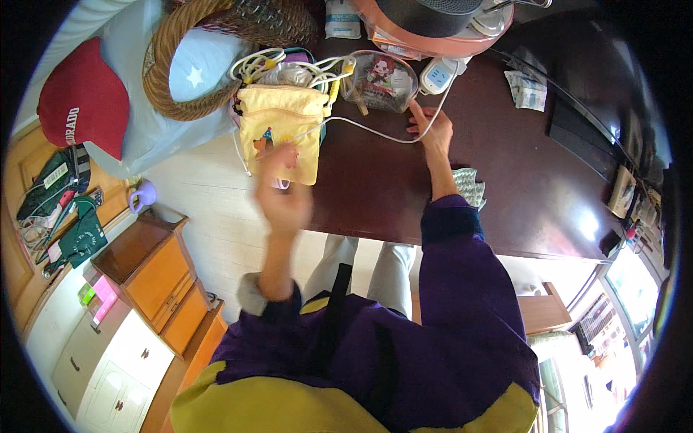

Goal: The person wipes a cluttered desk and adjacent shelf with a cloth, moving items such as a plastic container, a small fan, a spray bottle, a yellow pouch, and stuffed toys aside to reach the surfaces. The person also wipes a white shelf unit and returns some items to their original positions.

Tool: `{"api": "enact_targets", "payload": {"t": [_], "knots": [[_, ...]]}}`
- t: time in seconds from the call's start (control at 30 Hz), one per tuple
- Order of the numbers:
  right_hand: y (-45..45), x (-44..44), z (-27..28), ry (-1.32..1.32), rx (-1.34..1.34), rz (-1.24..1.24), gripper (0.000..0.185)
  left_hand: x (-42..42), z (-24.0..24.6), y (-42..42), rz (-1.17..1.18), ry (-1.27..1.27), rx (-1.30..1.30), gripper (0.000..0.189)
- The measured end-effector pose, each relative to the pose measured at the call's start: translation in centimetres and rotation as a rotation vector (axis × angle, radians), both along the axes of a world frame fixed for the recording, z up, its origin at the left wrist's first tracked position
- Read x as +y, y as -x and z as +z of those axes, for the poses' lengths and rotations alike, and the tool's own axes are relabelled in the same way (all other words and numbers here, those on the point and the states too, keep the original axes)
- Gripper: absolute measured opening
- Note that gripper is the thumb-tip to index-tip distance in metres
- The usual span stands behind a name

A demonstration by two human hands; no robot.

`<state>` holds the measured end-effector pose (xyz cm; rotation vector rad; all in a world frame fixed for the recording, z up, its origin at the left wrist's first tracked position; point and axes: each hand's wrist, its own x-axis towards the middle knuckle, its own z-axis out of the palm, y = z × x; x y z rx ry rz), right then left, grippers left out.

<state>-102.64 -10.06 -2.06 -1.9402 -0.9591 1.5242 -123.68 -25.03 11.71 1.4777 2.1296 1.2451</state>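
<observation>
A white cable (373, 130) runs from a white power strip (436, 76), down past my right hand and left across the front of a yellow drawstring pouch (284, 116). My right hand (433, 127) is over the dark table, touching the cable beside the lower edge of a clear oval case (381, 81) with a cartoon figure. My left hand (281, 189) is motion-blurred over the pouch's lower part; the cable's left stretch reaches its fingers, and whether it is gripped is unclear. Coiled white cables (265, 65) lie above the pouch.
A patterned cloth (470, 187) lies by my right forearm. A pink round tray (433, 40) stands at the back, with small packets (528, 89) to the right. Left are a wicker basket with a thick handle (154, 81), a red cap (81, 103) and a wooden cabinet (157, 270).
</observation>
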Motion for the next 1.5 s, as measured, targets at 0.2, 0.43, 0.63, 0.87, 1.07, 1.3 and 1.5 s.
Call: {"api": "enact_targets", "payload": {"t": [0.2,0.43,0.63,0.87,1.07,1.3,1.5], "knots": [[3.4,2.2,-0.3,-0.017,-0.349,0.251,0.058,3.7,-7.8,-10.7,-0.533,0.661,-0.653,0.03],[-3.4,-2.4,-0.1,-0.06,0.007,-0.069,0.039,3.9,-9.9,-9.5,-0.029,0.541,-1.53,0.056],[-12.7,-9.0,5.3,-0.31,0.092,-0.389,0.04,4.6,-6.6,-5.8,0.042,0.156,-1.606,0.067],[-13.1,-11.0,15.5,-0.373,-0.106,-0.178,0.026,3.9,-6.2,1.0,-0.243,0.367,-0.696,0.035],[5.4,-7.1,14.5,-0.478,0.226,0.376,0.043,0.8,-0.5,6.0,0.301,-0.037,-0.627,0.029],[16.0,-1.0,11.9,-0.314,0.161,0.527,0.054,2.2,-0.6,3.8,-0.373,0.197,0.453,0.044],[-2.7,-9.0,9.3,-0.502,-0.133,0.027,0.022,4.0,-3.9,4.1,-0.243,0.242,0.614,0.06]]}}
